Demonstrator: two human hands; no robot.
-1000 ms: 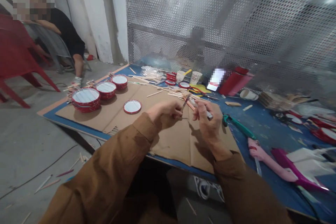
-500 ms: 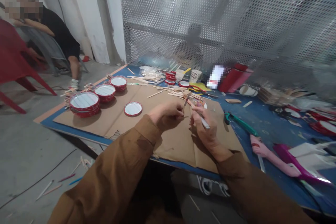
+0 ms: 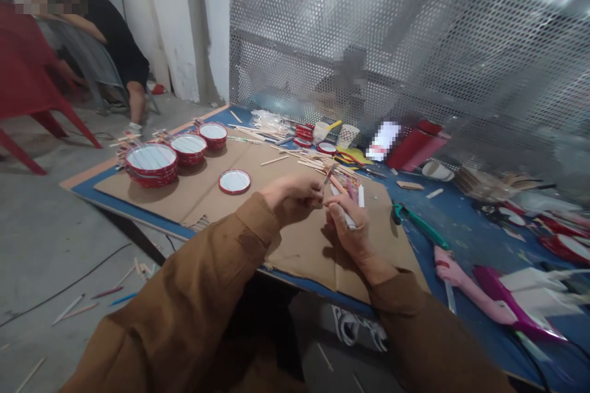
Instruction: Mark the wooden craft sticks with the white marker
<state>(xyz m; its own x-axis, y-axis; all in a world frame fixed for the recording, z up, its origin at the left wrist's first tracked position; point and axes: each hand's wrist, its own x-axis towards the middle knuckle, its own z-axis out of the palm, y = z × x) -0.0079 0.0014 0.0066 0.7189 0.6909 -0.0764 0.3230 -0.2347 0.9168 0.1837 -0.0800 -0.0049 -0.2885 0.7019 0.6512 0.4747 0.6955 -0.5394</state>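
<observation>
My left hand (image 3: 304, 191) is closed, its thumb and fingertips pinching a thin brown stick (image 3: 329, 175) that points up and away. Just to its right, my right hand (image 3: 351, 221) is wrapped round a white pen-like tool (image 3: 349, 220); its exact kind and tip are hard to make out. The fingertips of both hands nearly meet above the cardboard sheet (image 3: 304, 258). Left of my hands, a round red-rimmed lid (image 3: 235, 182) with a white inside lies flat on the cardboard.
Stacks of red-rimmed lids (image 3: 152, 166) with sticks stand at the left. Loose wooden sticks (image 3: 270, 133), paper cups (image 3: 348, 135), a phone (image 3: 383, 141) and a red bottle (image 3: 415, 146) lie behind. A green-handled tool (image 3: 424, 224) and a pink glue gun (image 3: 474, 285) lie right. A person sits far left.
My right hand has moved a little left, closer to my left hand, and the white tool now shows less behind its fingers. The camera view has shifted slightly.
</observation>
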